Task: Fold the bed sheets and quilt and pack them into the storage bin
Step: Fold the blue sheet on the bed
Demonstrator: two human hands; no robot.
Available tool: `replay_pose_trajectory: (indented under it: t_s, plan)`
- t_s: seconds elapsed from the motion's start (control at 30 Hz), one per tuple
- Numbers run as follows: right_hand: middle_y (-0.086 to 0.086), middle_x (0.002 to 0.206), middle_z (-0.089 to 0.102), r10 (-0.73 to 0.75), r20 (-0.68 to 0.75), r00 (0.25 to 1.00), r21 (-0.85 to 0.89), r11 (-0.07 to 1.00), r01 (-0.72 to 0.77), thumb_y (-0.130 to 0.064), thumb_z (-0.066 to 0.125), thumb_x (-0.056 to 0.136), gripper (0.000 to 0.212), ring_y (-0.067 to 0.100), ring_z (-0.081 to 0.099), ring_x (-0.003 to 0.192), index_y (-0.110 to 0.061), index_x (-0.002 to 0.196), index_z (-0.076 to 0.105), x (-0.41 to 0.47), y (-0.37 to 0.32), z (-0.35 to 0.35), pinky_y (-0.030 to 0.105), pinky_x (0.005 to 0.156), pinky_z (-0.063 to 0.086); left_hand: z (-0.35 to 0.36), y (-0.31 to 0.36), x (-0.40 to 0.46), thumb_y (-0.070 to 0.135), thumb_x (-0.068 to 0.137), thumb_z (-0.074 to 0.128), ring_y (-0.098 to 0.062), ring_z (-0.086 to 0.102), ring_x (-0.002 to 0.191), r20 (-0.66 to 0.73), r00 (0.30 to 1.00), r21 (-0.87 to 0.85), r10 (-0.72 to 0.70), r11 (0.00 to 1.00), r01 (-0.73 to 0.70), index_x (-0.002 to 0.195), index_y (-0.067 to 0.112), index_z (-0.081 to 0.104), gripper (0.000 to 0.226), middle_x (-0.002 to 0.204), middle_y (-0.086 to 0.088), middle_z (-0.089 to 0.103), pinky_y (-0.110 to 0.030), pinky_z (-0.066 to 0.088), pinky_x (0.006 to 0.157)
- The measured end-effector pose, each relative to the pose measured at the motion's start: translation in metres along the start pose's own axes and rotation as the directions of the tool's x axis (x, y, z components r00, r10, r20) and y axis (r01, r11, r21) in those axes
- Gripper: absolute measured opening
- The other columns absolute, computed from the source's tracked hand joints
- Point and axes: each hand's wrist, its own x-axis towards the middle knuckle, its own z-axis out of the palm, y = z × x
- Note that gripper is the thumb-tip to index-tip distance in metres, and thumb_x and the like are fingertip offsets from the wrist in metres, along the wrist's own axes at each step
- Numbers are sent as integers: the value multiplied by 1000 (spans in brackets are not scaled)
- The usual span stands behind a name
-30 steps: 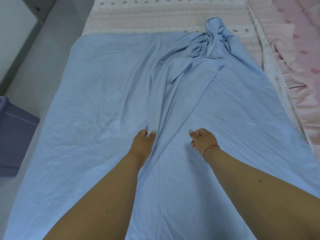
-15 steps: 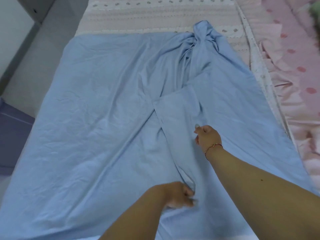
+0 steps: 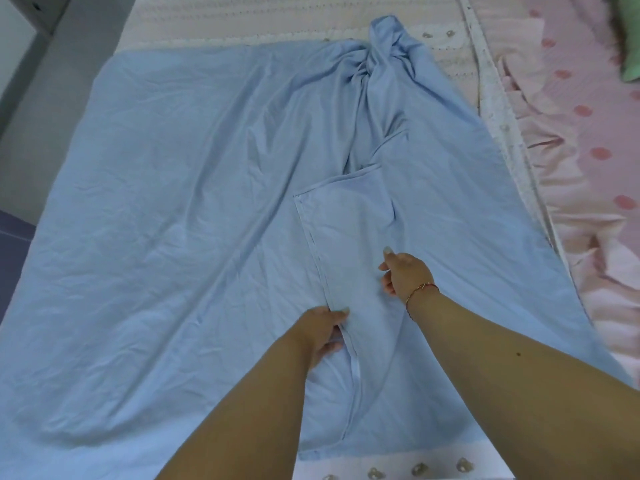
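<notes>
One blue sheet (image 3: 166, 216) spread on the bed, far end bunched, a hemmed flap folded over its middle. Two hands: left hand (image 3: 320, 332) pinching the flap's hem, right hand (image 3: 405, 275) pinching the flap's right side. One pink dotted quilt (image 3: 588, 174) alongside at right. Versus 0.5 s ago: left hand moved up the hem; flap lies flatter and wider.

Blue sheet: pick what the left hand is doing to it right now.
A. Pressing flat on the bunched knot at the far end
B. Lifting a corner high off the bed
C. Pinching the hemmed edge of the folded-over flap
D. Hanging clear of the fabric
C: the left hand has its grip closed on the stitched hem of the flap lying on the blue sheet.
</notes>
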Motion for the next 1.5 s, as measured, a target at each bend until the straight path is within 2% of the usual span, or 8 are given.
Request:
replay_pose_trajectory:
  t_s: [0.47,0.63,0.73,0.83,0.97,1.2,1.37,1.5]
  plan:
    - [7,64,58,35,42,999,136,990,-41,-42,39,98,40,19,52,55,-12,77,55,-1,11,-35,27,61,46,25,49,20,-1,91,59,-27,67,89,-89,970,-259,227,935,-243,123,0,59,33,113,-16,67,-37,58,71]
    - [7,71,60,-5,4,1000,142,990,4,-42,36,99,39,17,54,58,-12,84,56,-1,8,-62,24,57,43,69,54,5,-14,86,54,-21,71,79,124,939,-176,321,938,-297,116,7,62,38,100,-12,71,-34,58,72]
    - [6,78,60,-19,50,999,190,982,9,-44,31,100,44,15,52,63,-10,92,58,-2,0,-74,25,60,41,87,62,5,5,87,58,-18,55,54,175,952,-221,250,953,-209,81,7,64,9,69,-10,62,-27,46,57]
    - [7,97,59,-2,168,986,240,970,-39,-46,22,101,56,16,51,74,-5,117,58,-6,-13,-79,25,65,41,94,78,11,46,92,56,-22,63,87,119,966,-367,230,914,-173,105,9,67,41,99,-7,70,-34,52,83]
    - [6,101,56,-35,239,970,205,979,-15,-49,14,100,65,18,52,86,-8,120,60,-10,-13,-84,29,77,43,105,82,14,63,91,45,-25,65,106,142,966,-290,214,942,-167,121,14,64,61,116,-8,69,-42,50,96]
    - [4,76,60,-113,74,991,209,973,96,-50,17,100,66,15,52,69,-10,66,57,-2,-10,-110,25,65,43,124,77,17,29,88,60,-20,60,117,90,953,50,290,954,-295,139,23,49,53,131,-4,61,-42,45,104]
    - [-1,74,51,-167,-113,979,262,946,192,-50,22,100,52,11,46,67,-18,75,54,9,-16,-136,23,63,39,161,68,-4,-2,89,58,-22,62,112,337,901,203,274,913,-354,136,22,50,54,123,-3,65,-32,54,89]
    - [4,83,56,-113,-13,993,294,949,112,-57,18,97,62,14,51,74,-15,87,63,7,-14,-157,26,70,42,183,68,-11,6,74,61,-23,56,120,459,852,197,251,906,-374,141,31,43,74,132,1,59,-36,50,94]
